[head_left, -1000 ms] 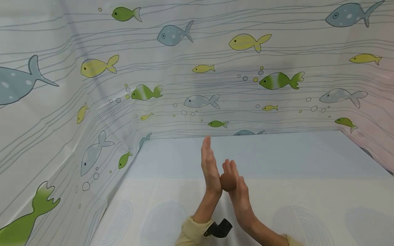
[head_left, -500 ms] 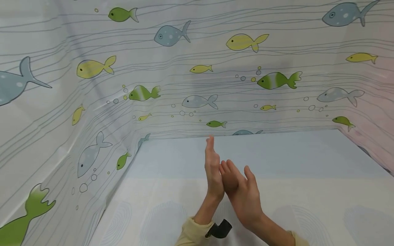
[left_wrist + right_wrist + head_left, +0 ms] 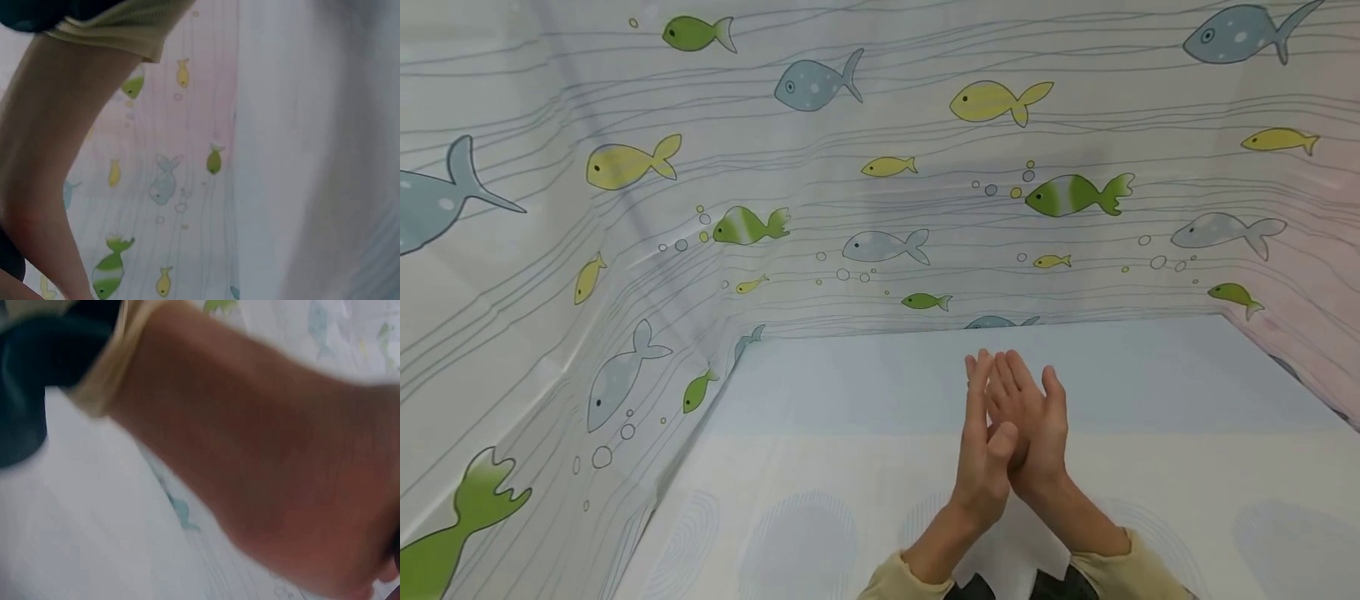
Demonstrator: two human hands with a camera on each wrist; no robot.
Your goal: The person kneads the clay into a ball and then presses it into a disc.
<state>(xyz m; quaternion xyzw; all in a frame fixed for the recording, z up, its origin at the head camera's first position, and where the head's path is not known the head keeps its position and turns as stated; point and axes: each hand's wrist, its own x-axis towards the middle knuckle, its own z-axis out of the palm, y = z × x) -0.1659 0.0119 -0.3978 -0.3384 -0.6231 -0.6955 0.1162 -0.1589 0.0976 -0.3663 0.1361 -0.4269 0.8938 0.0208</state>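
Head view: pale yellow sleeves lead to two bare hands raised above the desk. The left hand and right hand press flat palm to palm, fingers straight; whatever sits between them is hidden, so I cannot tell what the grip has. Beyond, smooth curtain printed with fish walls the desk.

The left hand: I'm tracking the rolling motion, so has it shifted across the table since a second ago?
Yes. The left hand, palm pressed against the right hand, has shifted rightward: its fingertips were below the small green fish and now sit right of it.
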